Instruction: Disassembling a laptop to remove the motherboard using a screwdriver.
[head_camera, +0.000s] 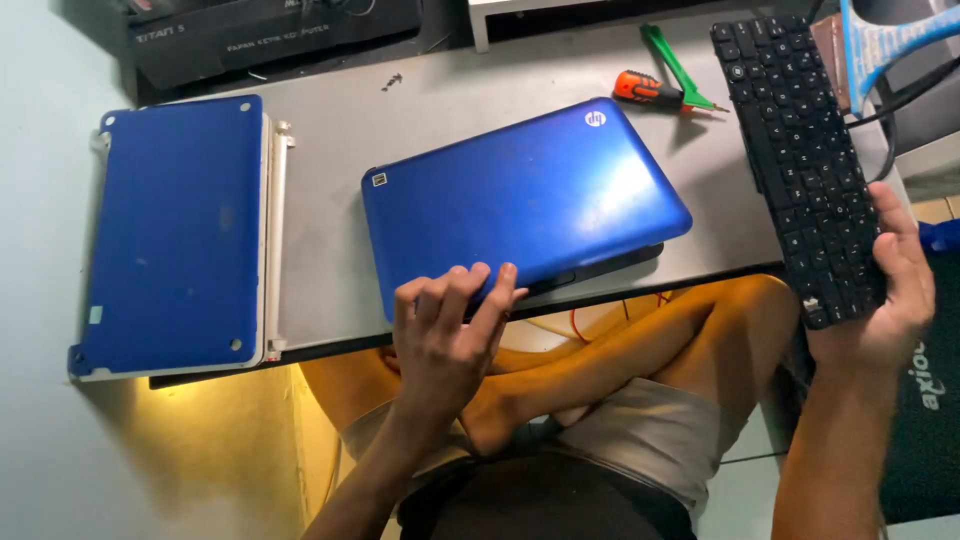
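laptop lid (520, 195): glossy deep blue under my left hand (445, 335) — a pale glare patch near one corner, a small round silver emblem, a tiny square pale sticker
laptop base: black edge showing beneath the blue
keyboard (800, 160): matte black keys with small white legends, in my right hand (895, 295)
second cover (175, 235): flatter royal blue, faintly smudged — white-grey trim and hinge strip along its side
screwdriver (650, 90): orange and black handle
pry tool (675, 65): bright green
desk (330, 150): plain light grey
my shorts (650, 435): grey-khaki
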